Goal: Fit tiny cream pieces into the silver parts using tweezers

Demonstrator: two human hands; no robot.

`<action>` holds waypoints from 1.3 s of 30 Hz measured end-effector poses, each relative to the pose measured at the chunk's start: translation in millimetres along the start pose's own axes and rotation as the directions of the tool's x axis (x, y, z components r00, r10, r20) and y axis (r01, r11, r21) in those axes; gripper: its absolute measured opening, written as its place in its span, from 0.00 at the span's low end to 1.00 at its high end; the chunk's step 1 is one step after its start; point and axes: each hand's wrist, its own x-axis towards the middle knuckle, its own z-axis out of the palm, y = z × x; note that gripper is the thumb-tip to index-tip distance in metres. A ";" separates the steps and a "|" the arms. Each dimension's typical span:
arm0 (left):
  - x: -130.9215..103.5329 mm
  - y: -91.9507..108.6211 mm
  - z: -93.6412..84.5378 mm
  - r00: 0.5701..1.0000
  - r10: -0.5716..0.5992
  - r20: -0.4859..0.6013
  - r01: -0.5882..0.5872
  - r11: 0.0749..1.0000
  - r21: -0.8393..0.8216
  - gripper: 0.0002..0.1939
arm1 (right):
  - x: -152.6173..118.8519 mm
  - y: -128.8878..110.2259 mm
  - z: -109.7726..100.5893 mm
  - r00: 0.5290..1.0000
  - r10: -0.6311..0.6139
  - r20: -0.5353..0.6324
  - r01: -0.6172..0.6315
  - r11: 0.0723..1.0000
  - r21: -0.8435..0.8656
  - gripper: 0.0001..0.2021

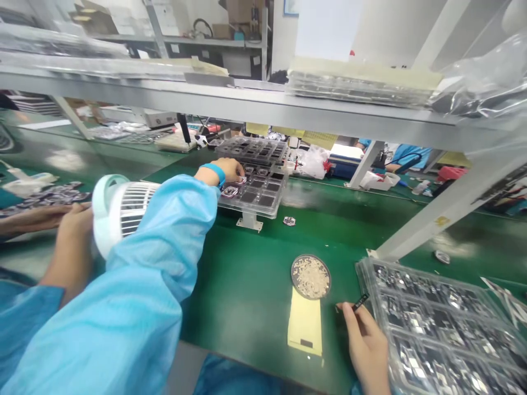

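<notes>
My left hand [228,169], with a blue band at the wrist, reaches over the clear compartment tray [269,211] on a raised stand. Its fingers are closed on a small silvery-pink watch case [242,179]. Another watch case [229,191] lies in a front compartment beside my wrist. Low on the right, my right hand [366,340] pinches slim black tweezers [361,300] with white lettering, above the green bench. Left of it are a round dish [293,272] of small pale bits and a yellow paper strip [304,323]. One more case [289,221] rests on the bench.
A full clear parts tray [370,274] stands at the right. A white fan [123,211] and a co-worker's hands [74,225] are on the left. The shelf beam [247,101] crosses overhead, and a slanted post [436,203] rises on the right.
</notes>
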 end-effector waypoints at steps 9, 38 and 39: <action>-20.8 18.8 -12.6 0.967 0.145 -0.208 -0.153 0.988 -0.023 0.17 | -2.3 -9.8 -0.1 0.997 -0.070 -0.011 0.069 0.995 -0.070 0.19; -216.7 154.8 198.8 0.744 0.639 0.197 -0.065 0.362 -0.930 0.13 | -13.6 -14.8 -4.7 0.906 -0.127 0.404 0.068 0.985 0.158 0.05; -215.9 154.6 197.3 0.738 0.648 0.190 -0.042 0.325 -0.945 0.15 | -13.6 -15.6 -4.7 0.907 -0.127 0.402 0.073 0.986 0.148 0.05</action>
